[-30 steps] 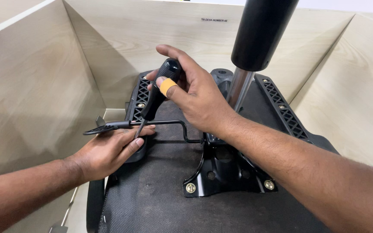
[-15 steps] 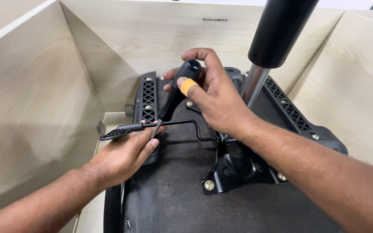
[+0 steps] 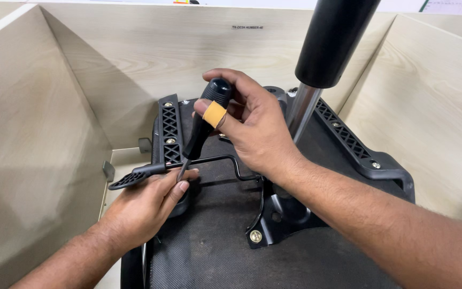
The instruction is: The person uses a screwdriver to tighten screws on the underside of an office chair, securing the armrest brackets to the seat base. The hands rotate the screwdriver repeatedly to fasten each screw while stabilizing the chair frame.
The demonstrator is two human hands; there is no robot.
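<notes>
1. While your right hand (image 3: 258, 134) wraps its fingers (image 3: 225, 80) tight around the black screwdriver (image 3: 201, 131), the tool stands tilted, its handle up toward 12 o'clock and its thin shaft slanting down toward 7 o'clock.
2. Your right thumb wears a tan bandage (image 3: 214, 113) and presses against the handle's side.
3. You keep your left hand (image 3: 145, 206) at about 7 o'clock from the right one, palm down on the upturned chair seat (image 3: 215, 257); its fingers lie loosely curled, closed on nothing, with the fingertips just beside the screwdriver's tip.
4. You have the tip meeting the seat right where the black lever rod (image 3: 209, 159) passes; whether the tip sits in a screw, you cannot tell.
5. That rod runs from a flat paddle handle (image 3: 129, 178) at 9 o'clock toward the metal mechanism plate (image 3: 274, 219) at 3 o'clock, bending once along the way.
6. At 1 o'clock from your right hand rises the gas lift cylinder (image 3: 330, 48), black above and shiny silver below.
7. Two black latticed brackets flank the seat: one (image 3: 169, 128) at 10 o'clock, another (image 3: 348, 139) at 3 o'clock.
8. A brass-coloured bolt (image 3: 255, 236) shows at the plate's near corner.
9. Pale wood-grain partition walls (image 3: 38, 134) enclose the seat on three sides.
</notes>
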